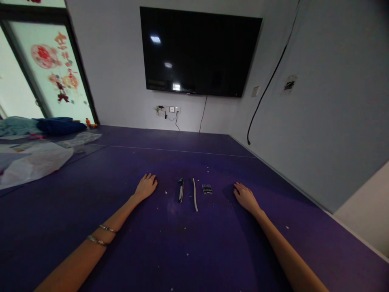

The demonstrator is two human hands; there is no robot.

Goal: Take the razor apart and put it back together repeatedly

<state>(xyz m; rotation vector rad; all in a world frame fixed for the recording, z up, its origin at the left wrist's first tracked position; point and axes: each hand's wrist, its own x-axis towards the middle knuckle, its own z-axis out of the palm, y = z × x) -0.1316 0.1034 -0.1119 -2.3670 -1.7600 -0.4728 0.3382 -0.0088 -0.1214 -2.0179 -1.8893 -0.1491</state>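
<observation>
Palm down on the purple surface (136, 251), my left hand (146, 186) lies with its fingers stretched out and holds nothing. A razor (181, 191) with a dark head and a grey-and-black handle is the thing closest to it, a little to its right. Beside the razor lies a pale toothbrush (195, 195), its head pointing away from me. A small clear-and-black flat piece (207, 189), too small to name surely, is right of the toothbrush. Farther right, my right hand (245, 196) rests flat and touches only the surface, fingers extended.
A crumpled white plastic bag (39, 162) and folded dark blue cloth (60, 125) lie at the left. Small white scraps dot the surface. Walls bound the far and right sides. A black cable (267, 83) hangs down the right wall; a television (200, 52) is mounted ahead.
</observation>
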